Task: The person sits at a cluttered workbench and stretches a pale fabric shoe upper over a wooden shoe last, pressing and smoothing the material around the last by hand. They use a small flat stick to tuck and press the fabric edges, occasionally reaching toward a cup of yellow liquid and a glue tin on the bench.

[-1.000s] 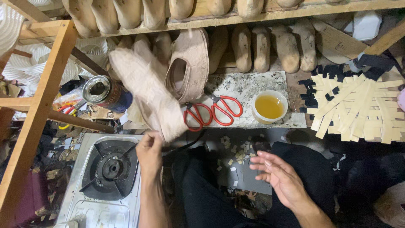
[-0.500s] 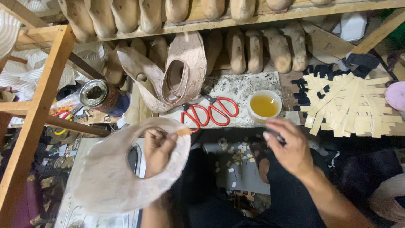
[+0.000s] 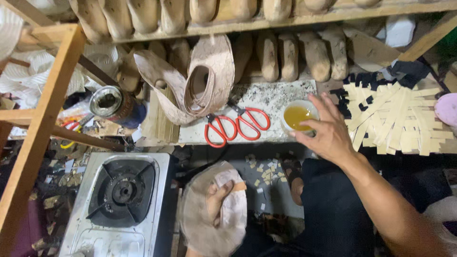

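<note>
The left hand (image 3: 216, 202) pinches a beige shoe upper (image 3: 204, 223) low over the lap, fingers folded into it — soft, light and floppy, best held by its edge. The right hand (image 3: 328, 135), fingers spread, reaches over the small bowl of yellow liquid (image 3: 296, 116) on the worktop (image 3: 271, 95) — easily spilled.

Left hand (image 3: 216, 202) now sits low near the bottom edge, holding the tan shoe upper (image 3: 209, 214) bunched close against the lap; a second ago it reached up toward the pieces by the gas stove (image 3: 119, 200), and half a second ago the upper hung spread wide over the burner. Stove top shows uncovered again. Right hand (image 3: 323, 133) has risen from the lap to the bench, fingers now at the rim of the small white bowl of yellow liquid (image 3: 297, 116).
</note>
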### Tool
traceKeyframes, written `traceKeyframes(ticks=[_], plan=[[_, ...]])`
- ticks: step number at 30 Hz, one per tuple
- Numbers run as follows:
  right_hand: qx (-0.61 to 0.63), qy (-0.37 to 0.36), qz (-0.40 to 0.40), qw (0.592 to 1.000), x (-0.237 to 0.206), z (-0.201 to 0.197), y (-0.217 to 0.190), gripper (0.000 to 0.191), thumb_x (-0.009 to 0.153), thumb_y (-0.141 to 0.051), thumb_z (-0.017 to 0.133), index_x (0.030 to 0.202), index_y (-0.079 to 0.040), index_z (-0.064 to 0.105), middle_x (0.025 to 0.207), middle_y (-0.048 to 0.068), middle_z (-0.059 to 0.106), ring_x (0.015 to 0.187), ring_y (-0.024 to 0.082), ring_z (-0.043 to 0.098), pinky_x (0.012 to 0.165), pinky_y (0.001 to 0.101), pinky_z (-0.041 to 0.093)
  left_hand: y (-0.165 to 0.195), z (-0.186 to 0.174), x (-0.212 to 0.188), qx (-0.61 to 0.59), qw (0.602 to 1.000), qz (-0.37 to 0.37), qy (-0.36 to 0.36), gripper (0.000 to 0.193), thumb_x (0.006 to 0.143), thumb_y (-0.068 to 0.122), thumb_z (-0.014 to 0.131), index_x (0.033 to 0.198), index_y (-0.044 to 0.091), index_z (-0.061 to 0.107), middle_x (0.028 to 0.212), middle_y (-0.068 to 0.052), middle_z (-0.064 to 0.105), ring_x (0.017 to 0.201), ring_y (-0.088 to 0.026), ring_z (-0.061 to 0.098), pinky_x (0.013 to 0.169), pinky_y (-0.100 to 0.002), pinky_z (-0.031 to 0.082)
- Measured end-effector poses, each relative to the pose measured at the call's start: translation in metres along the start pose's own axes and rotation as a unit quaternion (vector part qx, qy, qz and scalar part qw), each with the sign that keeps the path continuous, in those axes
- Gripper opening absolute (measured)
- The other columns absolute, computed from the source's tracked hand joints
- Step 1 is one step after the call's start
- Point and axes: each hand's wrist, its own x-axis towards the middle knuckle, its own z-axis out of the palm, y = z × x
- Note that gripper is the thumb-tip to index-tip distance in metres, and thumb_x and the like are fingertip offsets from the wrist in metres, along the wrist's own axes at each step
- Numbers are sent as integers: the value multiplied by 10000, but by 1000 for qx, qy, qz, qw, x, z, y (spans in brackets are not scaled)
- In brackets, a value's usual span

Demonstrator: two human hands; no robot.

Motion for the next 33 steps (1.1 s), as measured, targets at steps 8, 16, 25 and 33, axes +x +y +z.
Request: traceKeyframes(ticks=[8,16,25,33], plan=[[239,-57,-43,968,-32,-25,-60,121,798,-180,788,884,-96,788,1444,123,591,1436,333,488,1197,457,364,-5,24,13,-41,997,-45,-39,247,972,178,619,1175,47,665,899,-39,737,665,-118,658,570,-276,511],[181,-55,-193,963,-59,-28,-104,511,706,-93,777,1210,-169,738,1526,197,417,1442,449,373,1138,536,364,33,77,-18,30,991,101,-83,280,968,150,663,1191,-19,668,1011,-50,722,894,-108,666,790,-296,544],[149,-32,-260,953,-65,-27,-82,524,685,-52,781,1174,-236,738,1498,132,463,1429,420,415,1115,563,408,15,74,0,-50,990,-14,-131,356,955,227,636,1226,1,683,1063,-74,759,937,-131,703,833,-278,567],[133,-13,-266,955,-62,-19,-84,451,758,-40,773,1166,-229,783,1486,119,505,1416,387,456,1121,536,438,-17,54,24,-26,994,-9,-108,344,1008,199,669,1239,-57,684,1047,-89,735,888,-158,664,781,-328,546]])
